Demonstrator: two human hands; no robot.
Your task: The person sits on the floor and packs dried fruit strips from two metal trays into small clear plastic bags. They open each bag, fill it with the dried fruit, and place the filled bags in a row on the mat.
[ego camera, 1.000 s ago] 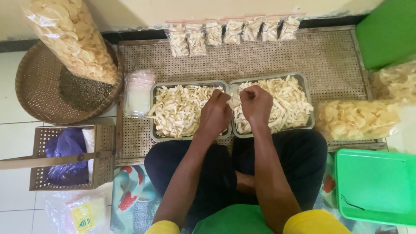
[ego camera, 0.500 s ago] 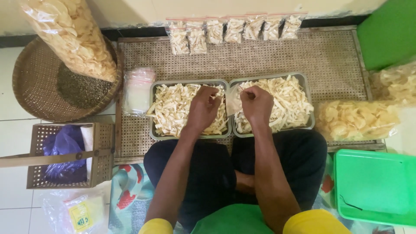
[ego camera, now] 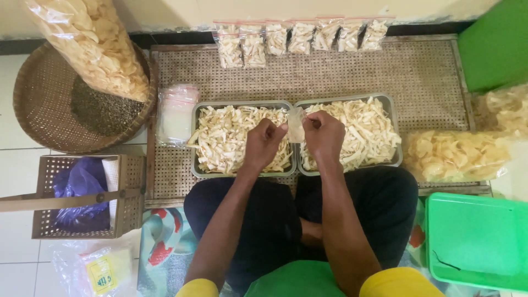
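My left hand (ego camera: 264, 144) and my right hand (ego camera: 324, 136) pinch a small clear plastic bag (ego camera: 296, 124) between them, one on each side. They hover over the inner edges of two metal trays. The left tray (ego camera: 193, 144) and the right tray (ego camera: 394, 148) are each heaped with pale strip-shaped chips. A stack of empty clear bags (ego camera: 177, 113) lies left of the left tray. Several filled small bags (ego camera: 297, 37) stand in a row at the far edge of the woven mat (ego camera: 341, 74).
A round woven basket (ego camera: 41, 104) at far left holds a tall bag of chips (ego camera: 91, 47). A square basket with a handle (ego camera: 82, 195) sits near left. Large chip bags (ego camera: 459, 154) lie at right, beside a green lid (ego camera: 476, 239).
My left hand has lifted off the left tray's chips and come to the middle. Both hands now hold the small clear bag between them.
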